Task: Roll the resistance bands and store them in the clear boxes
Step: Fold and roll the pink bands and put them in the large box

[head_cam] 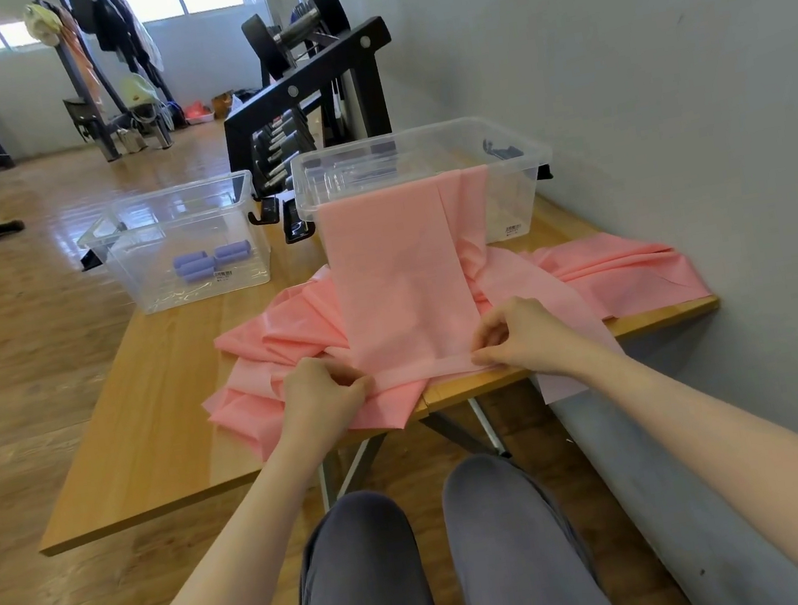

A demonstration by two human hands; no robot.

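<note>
A long pink resistance band (399,281) lies flat from the rim of the right clear box (524,149) down to the table's near edge. Its near end is folded into a narrow first roll. My left hand (320,397) pinches the left end of that roll. My right hand (526,335) pinches the right end. More loose pink bands (609,270) lie crumpled under and beside it. The left clear box (145,278) holds three rolled purple bands (209,260).
The wooden table (147,433) stands against a grey wall (660,56) on the right. A black dumbbell rack (303,88) stands behind the boxes. Gym machines and hanging clothes fill the far left. My knees are below the table's near edge.
</note>
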